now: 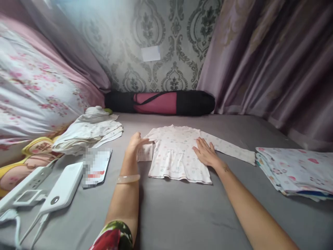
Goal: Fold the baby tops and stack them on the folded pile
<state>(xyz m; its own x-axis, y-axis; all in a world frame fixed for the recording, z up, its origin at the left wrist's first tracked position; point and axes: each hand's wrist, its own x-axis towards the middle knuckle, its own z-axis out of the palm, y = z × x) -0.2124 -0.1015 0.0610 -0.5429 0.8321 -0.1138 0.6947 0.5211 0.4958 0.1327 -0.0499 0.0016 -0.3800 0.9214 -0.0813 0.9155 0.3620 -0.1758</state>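
Observation:
A small white long-sleeved shirt (175, 152) with a pale print lies spread on the grey sheet, collar away from me. My right hand (205, 152) rests flat on its right side, fingers stretched out. The right sleeve (231, 150) extends straight outward. On the other side, the left sleeve is bent back, its cuff end (145, 152) lying beside the shirt body. My left hand (135, 141) is at that bend, touching the sleeve. Its thumb stands apart from the fingers and points across the cloth; the other fingers are partly hidden.
Left of me are crumpled white clothes (91, 128), a white power bank (63, 185) with cables, a power strip (28, 184) and a partly blurred packet (97, 168). A folded printed cloth (299, 170) lies right. Behind the shirt is a black-and-pink rolled bag (158, 103) against the wall.

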